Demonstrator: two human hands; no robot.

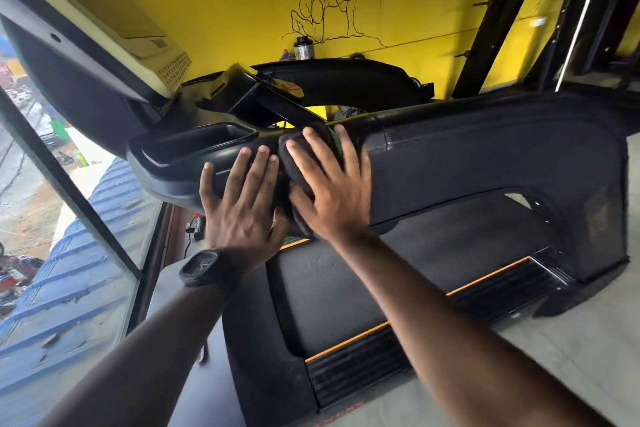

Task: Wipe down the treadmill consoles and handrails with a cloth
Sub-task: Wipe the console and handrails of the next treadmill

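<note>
- Pressing flat against the black treadmill console point(180, 180), the left hand point(242, 208) lies with fingers spread and palm down, gripping nothing, a dark watch point(201, 267) on its wrist.
- Just beside it, the right hand point(329, 191) spreads open-fingered over a dark cloth point(294, 166), pushing it against the handrail point(485, 156) where rail meets console; the fingers lie on the cloth rather than closing round it.
- The two hands sit side by side, nearly touching, with the cloth bunched between and under them.
- Beyond the left hand's fingertips, a shallow tray point(207, 135) is sunk into the console top, its raised lip close to the fingers.
- To the right of the right hand the handrail's broad side panel runs on, bare and unobstructed.
- Below both forearms lies the running belt point(346, 288), edged with an orange stripe.
- Left of the left arm stands a glass window point(69, 218) in a dark frame, close to the treadmill's side.
- Ahead of the hands rises a yellow wall point(225, 3) with a line drawing.
</note>
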